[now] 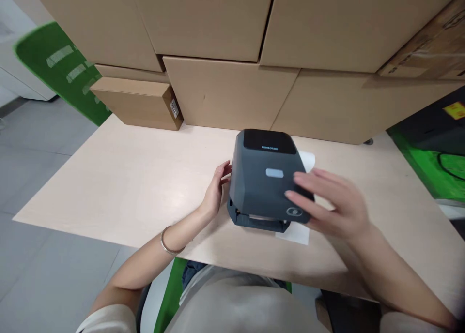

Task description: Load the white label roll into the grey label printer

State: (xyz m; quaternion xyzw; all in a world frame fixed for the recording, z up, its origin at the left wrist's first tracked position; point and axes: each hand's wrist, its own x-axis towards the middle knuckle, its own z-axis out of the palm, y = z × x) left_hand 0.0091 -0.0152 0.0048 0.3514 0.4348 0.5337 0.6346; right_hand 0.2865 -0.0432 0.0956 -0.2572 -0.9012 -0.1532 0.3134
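Note:
In front of me on the table stands a dark grey label printer (pixel 267 178), with a glossy black panel at its far end and a small pale window in its lid. A gap shows along its near edge, between lid and base. My left hand (pixel 216 188) is at the printer's left side, its slightly bent fingertips at the casing and partly hidden by it. Over the lid's near right part is my right hand (pixel 336 202), fingers spread and blurred by motion; whether they touch the lid is unclear. White paper (pixel 296 234) lies under the near right corner.
Large cardboard boxes (pixel 232 91) form a wall along the back of the pale wooden table (pixel 119 188). A smaller carton (pixel 134 103) sits at the back left. Beyond the left edge is a green chair back (pixel 61 71). More white paper (pixel 308 160) shows behind the printer.

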